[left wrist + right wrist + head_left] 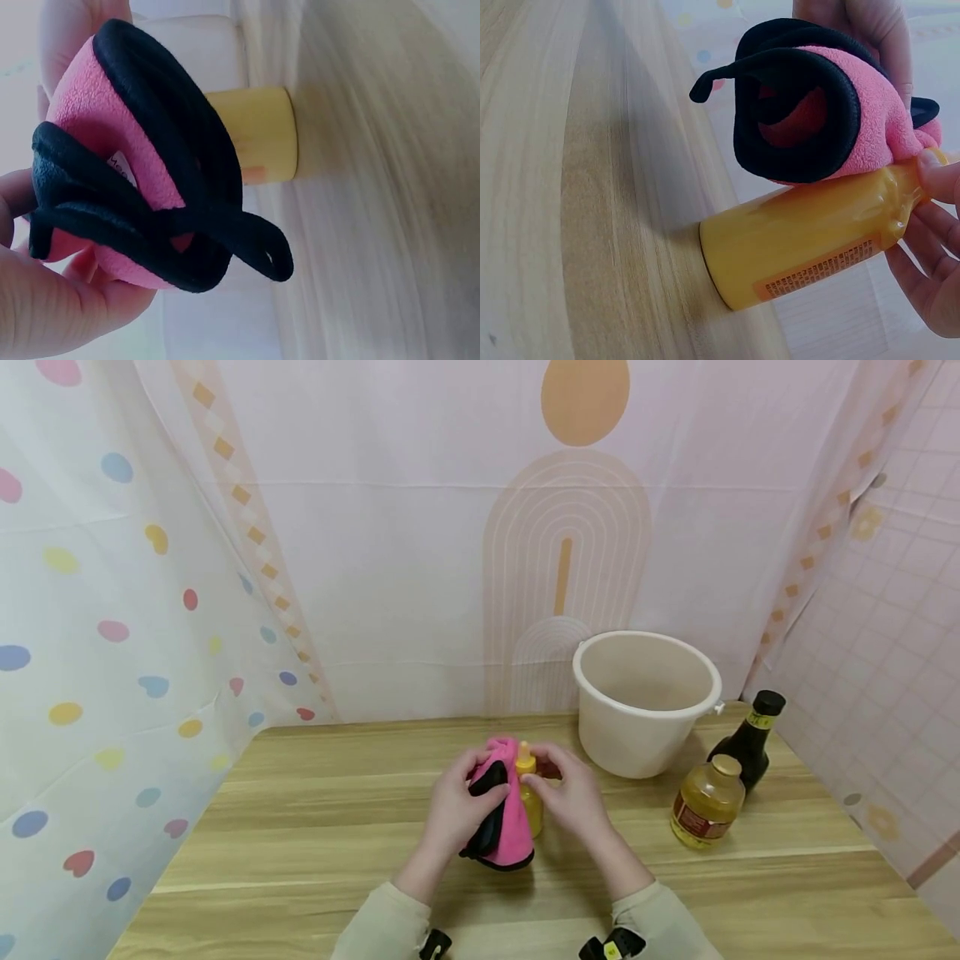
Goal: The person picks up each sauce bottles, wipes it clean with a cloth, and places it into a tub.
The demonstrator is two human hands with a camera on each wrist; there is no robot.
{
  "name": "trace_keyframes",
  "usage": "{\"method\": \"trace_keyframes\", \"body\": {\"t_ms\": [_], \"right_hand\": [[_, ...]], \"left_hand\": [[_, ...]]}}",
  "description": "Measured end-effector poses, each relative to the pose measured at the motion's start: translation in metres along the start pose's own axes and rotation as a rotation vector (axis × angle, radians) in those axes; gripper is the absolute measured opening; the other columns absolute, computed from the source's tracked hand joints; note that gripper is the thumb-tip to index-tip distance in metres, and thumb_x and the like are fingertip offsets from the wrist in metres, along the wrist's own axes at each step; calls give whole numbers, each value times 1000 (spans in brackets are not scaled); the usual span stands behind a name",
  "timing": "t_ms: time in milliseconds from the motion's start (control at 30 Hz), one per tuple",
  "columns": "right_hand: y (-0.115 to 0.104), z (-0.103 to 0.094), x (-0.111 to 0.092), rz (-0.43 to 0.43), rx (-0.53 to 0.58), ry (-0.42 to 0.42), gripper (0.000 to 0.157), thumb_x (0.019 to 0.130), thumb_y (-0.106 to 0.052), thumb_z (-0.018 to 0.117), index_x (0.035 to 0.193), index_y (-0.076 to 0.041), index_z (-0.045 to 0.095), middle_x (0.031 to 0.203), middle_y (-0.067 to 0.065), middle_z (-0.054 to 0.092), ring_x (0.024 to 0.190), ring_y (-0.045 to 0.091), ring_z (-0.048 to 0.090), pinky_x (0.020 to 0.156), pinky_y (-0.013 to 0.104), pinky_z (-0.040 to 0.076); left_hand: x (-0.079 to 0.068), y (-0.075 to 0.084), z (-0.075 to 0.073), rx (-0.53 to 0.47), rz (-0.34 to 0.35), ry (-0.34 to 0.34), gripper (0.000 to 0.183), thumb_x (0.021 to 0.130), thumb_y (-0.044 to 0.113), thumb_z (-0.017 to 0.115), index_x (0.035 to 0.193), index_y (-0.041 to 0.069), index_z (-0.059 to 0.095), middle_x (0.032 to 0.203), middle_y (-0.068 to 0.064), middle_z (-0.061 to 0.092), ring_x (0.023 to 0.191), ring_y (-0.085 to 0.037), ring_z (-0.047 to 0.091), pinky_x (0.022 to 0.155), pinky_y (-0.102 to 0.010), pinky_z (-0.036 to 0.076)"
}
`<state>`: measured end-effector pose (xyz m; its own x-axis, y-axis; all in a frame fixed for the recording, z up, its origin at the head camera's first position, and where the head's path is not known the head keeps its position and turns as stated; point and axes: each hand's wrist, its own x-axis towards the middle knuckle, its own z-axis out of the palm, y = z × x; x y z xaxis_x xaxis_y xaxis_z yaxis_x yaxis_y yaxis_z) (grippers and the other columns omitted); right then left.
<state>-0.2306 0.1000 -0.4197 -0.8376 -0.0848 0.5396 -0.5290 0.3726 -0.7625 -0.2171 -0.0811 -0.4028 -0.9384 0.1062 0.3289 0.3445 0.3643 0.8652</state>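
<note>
My left hand [468, 806] grips a bunched pink cloth [516, 827] with black edging and a hanging loop, held above the table. In the right wrist view the cloth [881, 112] lies against the side of a yellow squeeze bottle [802, 225] with a pointed nozzle. My right hand [573, 793] pinches that bottle [533, 810] near its neck, thumb on the near side. The bottle stands upright, its base at the wooden tabletop. From the left wrist the cloth [112, 105] hides the bottle's upper part.
A white bucket [626, 739] stands at the back right of the wooden table [315, 827]. Right of it are a jar of amber liquid [705, 802] and a dark bottle [742, 747] with a black cap. Patterned curtains [405, 568] hang behind and at both sides.
</note>
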Motion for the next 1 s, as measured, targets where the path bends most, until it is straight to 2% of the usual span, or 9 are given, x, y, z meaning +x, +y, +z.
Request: {"method": "trace_keyframes", "body": {"t_ms": [233,533,767,1000], "right_hand": [[1,0,-1,1,-4,-7,30,82,-2,78,111,-6,68,103,5,68,94,23,66,83,39,54],[0,-1,0,13,-7,-9,30,83,-1,77,111,-6,68,104,6,68,96,23,66,84,39,54],[-2,-1,-1,45,-28,-15,31,84,-1,77,113,-6,68,106,5,68,96,20,66,84,36,54],[-2,0,0,16,-17,-2,31,83,0,77,112,-5,68,105,6,68,95,22,66,82,36,55]], "left_hand": [[-1,-1,3,67,29,15,37,79,15,84,111,11,65,105,-6,67,91,-21,61,78,-42,52],[0,-8,1,90,51,-6,35,78,5,82,109,10,65,105,-7,67,95,-25,61,82,-46,52],[-6,-31,3,75,-42,-41,34,76,5,83,106,9,65,100,-8,66,91,-24,60,78,-43,52],[-5,-46,5,114,-138,-115,34,78,10,83,105,9,64,100,-7,65,91,-23,59,78,-42,53]]}}
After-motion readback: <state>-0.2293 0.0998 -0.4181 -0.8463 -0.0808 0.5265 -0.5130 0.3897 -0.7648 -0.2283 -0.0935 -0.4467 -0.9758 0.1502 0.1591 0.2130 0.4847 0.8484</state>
